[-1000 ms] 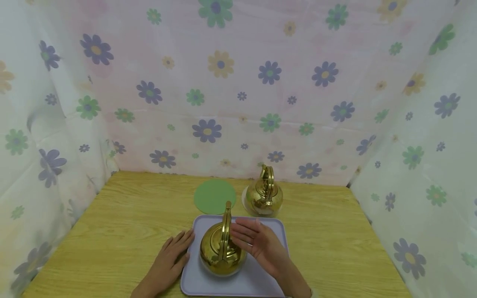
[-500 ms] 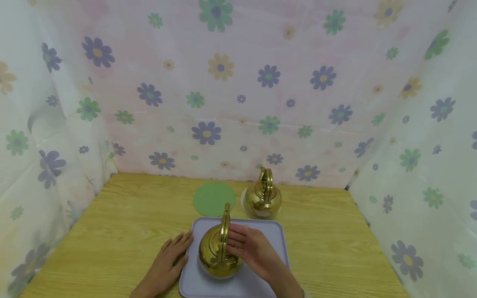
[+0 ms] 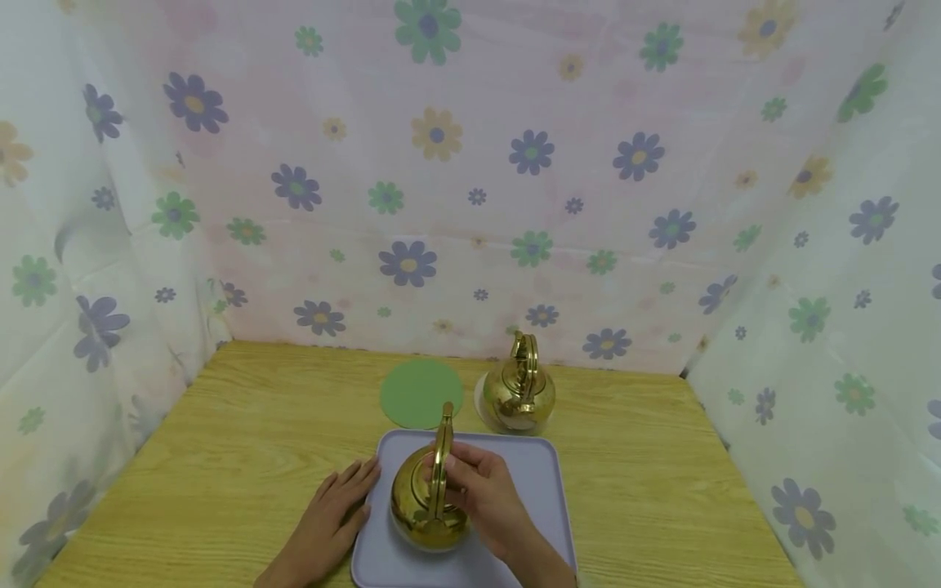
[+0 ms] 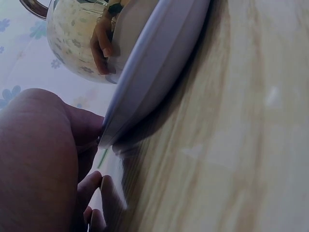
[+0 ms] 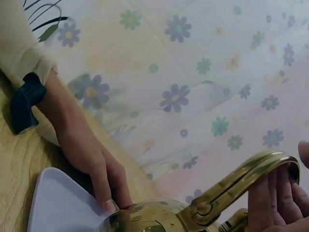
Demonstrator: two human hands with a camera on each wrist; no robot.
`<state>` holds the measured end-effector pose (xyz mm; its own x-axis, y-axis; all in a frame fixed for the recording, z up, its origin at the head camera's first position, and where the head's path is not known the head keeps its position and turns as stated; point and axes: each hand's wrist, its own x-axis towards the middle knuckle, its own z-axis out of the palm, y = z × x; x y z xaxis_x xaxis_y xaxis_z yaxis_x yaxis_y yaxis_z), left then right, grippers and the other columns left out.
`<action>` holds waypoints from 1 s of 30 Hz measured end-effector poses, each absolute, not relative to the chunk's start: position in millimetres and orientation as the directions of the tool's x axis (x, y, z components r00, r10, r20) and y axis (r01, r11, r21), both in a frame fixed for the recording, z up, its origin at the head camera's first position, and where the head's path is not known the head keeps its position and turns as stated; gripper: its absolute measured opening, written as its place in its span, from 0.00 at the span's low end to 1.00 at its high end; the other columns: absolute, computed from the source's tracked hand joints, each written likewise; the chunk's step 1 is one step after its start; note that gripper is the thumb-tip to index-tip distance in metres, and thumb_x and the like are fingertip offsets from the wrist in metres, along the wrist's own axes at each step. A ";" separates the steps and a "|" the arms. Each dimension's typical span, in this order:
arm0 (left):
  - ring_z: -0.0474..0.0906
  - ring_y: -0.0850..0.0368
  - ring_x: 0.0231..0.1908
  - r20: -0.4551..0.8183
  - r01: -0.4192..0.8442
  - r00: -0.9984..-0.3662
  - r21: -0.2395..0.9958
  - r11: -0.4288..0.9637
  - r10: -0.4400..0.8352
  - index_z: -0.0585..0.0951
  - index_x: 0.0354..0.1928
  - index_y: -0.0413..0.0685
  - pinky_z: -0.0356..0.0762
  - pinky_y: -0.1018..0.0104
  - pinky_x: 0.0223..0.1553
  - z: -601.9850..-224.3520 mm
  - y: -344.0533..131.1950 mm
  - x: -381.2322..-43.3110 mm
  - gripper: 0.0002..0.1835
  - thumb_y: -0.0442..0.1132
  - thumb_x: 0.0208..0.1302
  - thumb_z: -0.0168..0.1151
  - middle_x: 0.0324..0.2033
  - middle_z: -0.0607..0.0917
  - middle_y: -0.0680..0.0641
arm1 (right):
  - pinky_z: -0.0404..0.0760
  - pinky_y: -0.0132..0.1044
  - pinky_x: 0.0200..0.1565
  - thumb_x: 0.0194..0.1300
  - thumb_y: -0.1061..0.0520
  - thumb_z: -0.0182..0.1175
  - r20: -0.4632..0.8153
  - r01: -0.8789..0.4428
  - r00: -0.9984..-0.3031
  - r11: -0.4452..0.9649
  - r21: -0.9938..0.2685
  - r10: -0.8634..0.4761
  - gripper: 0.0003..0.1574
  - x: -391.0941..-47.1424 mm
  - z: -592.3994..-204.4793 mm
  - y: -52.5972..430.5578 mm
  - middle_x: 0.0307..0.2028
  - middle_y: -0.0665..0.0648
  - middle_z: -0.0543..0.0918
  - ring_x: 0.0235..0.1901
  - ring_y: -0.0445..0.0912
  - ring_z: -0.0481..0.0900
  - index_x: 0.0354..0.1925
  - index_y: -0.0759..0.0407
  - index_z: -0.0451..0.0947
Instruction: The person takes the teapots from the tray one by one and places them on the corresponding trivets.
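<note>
A shiny gold kettle [image 3: 426, 514] stands on the pale purple tray [image 3: 544, 490], its hoop handle [image 5: 241, 183] upright. My right hand [image 3: 488, 498] reaches that handle from the right. In the head view its fingers pass through the hoop and bend round it, with the thumb on the near side. The right wrist view has the fingers [image 5: 277, 200] beneath the handle; the thumb is only partly visible. My left hand [image 3: 327, 514] lies at the tray's left edge with fingers extended, and its thumb touches the rim [image 4: 108, 116] in the left wrist view.
Behind the tray, a second gold kettle [image 3: 518, 400] stands on a pale round mat [image 3: 480, 398]. To its left lies a flat green round mat [image 3: 419, 392]. A flowered cloth [image 3: 478, 163] encloses the wood-grain table [image 3: 243, 457] at the back and both sides.
My right hand has moved left to the kettle's handle, and its fingers have gone from straight beside it to bent round it. The left hand and the tray keep their places.
</note>
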<state>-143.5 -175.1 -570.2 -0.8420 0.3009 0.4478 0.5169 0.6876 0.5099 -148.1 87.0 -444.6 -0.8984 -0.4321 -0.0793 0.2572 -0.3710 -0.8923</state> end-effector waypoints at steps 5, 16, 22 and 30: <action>0.70 0.35 0.67 0.449 0.518 -0.841 0.509 0.687 0.302 0.75 0.70 0.42 0.28 0.81 0.72 -570.2 -175.8 -144.2 0.28 0.34 0.68 0.63 0.70 0.75 0.45 | 0.85 0.34 0.46 0.73 0.58 0.61 -0.144 0.246 -0.943 -0.337 -0.909 -0.301 0.28 -145.3 -444.1 75.4 0.44 0.55 0.89 0.42 0.41 0.87 0.64 0.74 0.72; 0.70 0.34 0.66 0.469 0.529 -0.832 0.510 0.678 0.296 0.76 0.69 0.42 0.29 0.82 0.72 -569.8 -174.5 -143.9 0.28 0.33 0.66 0.65 0.69 0.76 0.45 | 0.86 0.32 0.41 0.69 0.62 0.64 -0.082 0.153 -0.975 -0.358 -0.921 -0.207 0.28 -140.7 -447.7 65.2 0.40 0.56 0.88 0.38 0.41 0.86 0.60 0.80 0.73; 0.72 0.34 0.66 0.473 0.531 -0.830 0.505 0.681 0.296 0.76 0.69 0.42 0.29 0.82 0.72 -569.5 -174.4 -144.1 0.28 0.33 0.66 0.64 0.68 0.77 0.45 | 0.87 0.32 0.38 0.66 0.64 0.66 -0.047 0.098 -0.987 -0.356 -0.929 -0.151 0.26 -139.3 -446.0 61.5 0.38 0.55 0.88 0.35 0.41 0.87 0.57 0.82 0.74; 0.72 0.34 0.66 0.473 0.533 -0.829 0.502 0.682 0.299 0.76 0.69 0.41 0.29 0.82 0.72 -568.6 -173.8 -144.8 0.28 0.32 0.66 0.65 0.68 0.77 0.44 | 0.86 0.31 0.36 0.66 0.66 0.65 0.015 0.041 -0.986 -0.321 -0.946 -0.168 0.26 -142.2 -446.4 63.8 0.36 0.55 0.88 0.30 0.39 0.85 0.55 0.85 0.73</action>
<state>-144.8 -173.8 -568.6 -0.8288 0.2994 0.4728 0.5325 0.6816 0.5019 -142.2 63.8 -446.4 -0.9856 -0.1683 0.0148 0.0406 -0.3210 -0.9462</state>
